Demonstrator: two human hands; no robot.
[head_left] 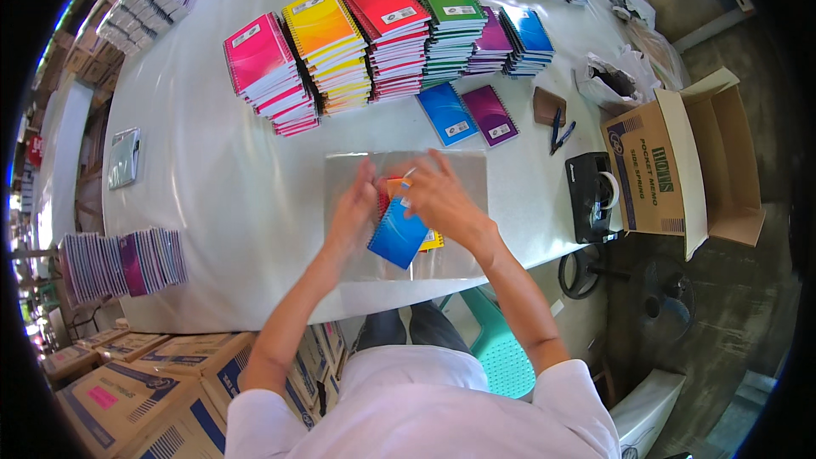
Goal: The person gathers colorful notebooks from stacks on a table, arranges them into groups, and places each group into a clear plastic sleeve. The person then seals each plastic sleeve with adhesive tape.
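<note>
A blue spiral notebook [397, 236] lies tilted over a yellow notebook [431, 240] in front of me, with a red spiral edge showing beside them. My right hand [444, 201] has its fingers bent over the top end of the blue notebook and appears to grip it. A small white piece shows by its fingertips, too blurred to name. My left hand [355, 211] is at the notebooks' left side, its fingers smeared by motion. Beneath everything lies a clear plastic sheet [350, 265]. Just beyond it, a blue notebook [447, 112] and a purple notebook [490, 114] lie side by side.
Tall notebook stacks [397, 59] in several colours stand at the back. On the right are blue-handled pliers [558, 134], a brown pad [548, 107], a black tape dispenser [588, 195] and an opened carton [654, 166]. More notebooks [127, 262] stand in a row at left.
</note>
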